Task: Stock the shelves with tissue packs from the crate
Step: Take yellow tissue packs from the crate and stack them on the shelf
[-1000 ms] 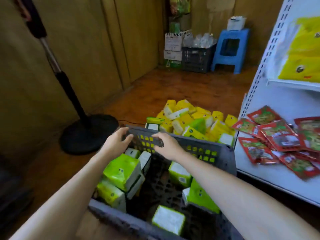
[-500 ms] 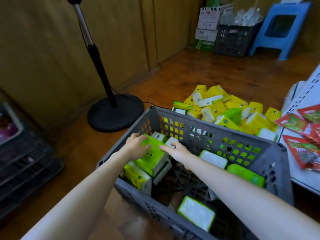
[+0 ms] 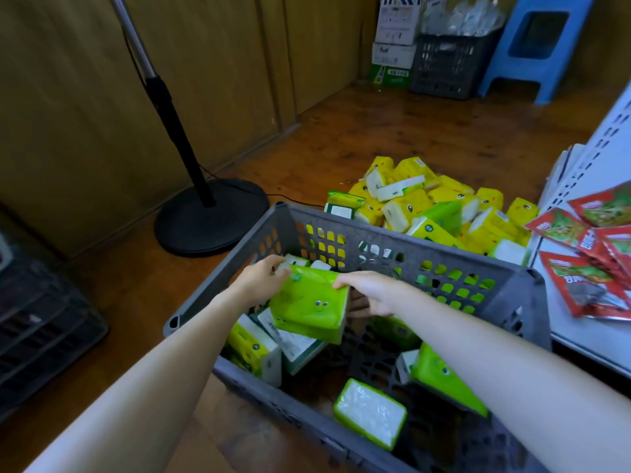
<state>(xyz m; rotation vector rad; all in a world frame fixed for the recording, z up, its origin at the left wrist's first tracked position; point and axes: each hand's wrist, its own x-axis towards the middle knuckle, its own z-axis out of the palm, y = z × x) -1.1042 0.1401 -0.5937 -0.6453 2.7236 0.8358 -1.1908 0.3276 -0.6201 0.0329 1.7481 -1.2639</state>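
Inside one crate [image 3: 409,249] | left hand [image 3: 261,283], right hand [image 3: 374,295] | hold one tissue pack [image 3: 307,307]

The crate [image 3: 392,238] holds loose tissue packs [image 3: 370,413]; one pack [image 3: 309,305] is held above them between left hand [image 3: 259,281] and right hand [image 3: 372,295]. Behind the crate a pile of packs [image 3: 426,206] lies on the floor [image 3: 375,131]. The shelf [image 3: 580,336] at right carries sachets [image 3: 587,285]. A stand base [image 3: 211,216] sits at left.

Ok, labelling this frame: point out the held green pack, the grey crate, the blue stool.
held green pack [image 3: 309,303], head view, front face.
grey crate [image 3: 403,242], head view, far wall rim.
blue stool [image 3: 532,68], head view, side panel.
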